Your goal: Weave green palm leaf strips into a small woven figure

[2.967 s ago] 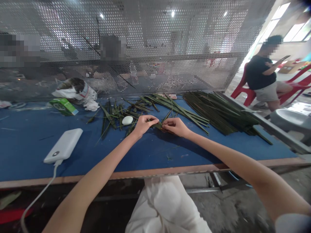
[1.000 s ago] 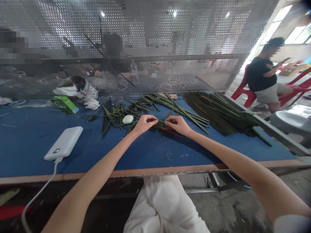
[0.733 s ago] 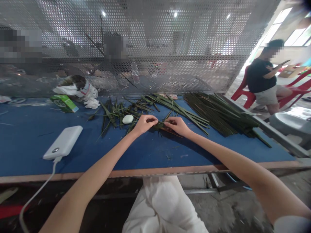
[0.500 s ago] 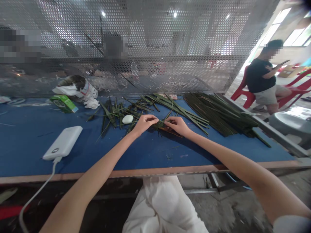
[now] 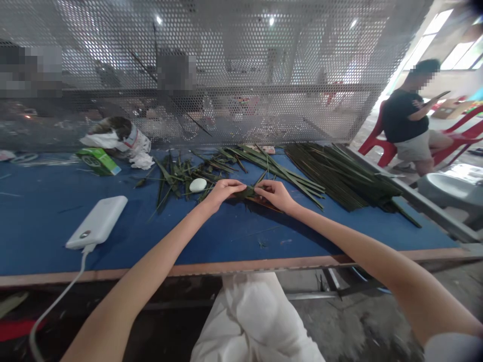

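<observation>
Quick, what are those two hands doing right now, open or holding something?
Left hand: closed, pinching narrow green leaf strips.
Right hand: closed, pinching the same strips from the other side.

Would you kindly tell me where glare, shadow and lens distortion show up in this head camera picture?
In the head view, the windows are blown out by glare, the wide lens slants the front edge of the blue table and enlarges the near arms, and a soft shadow falls beneath the right hand.
</observation>
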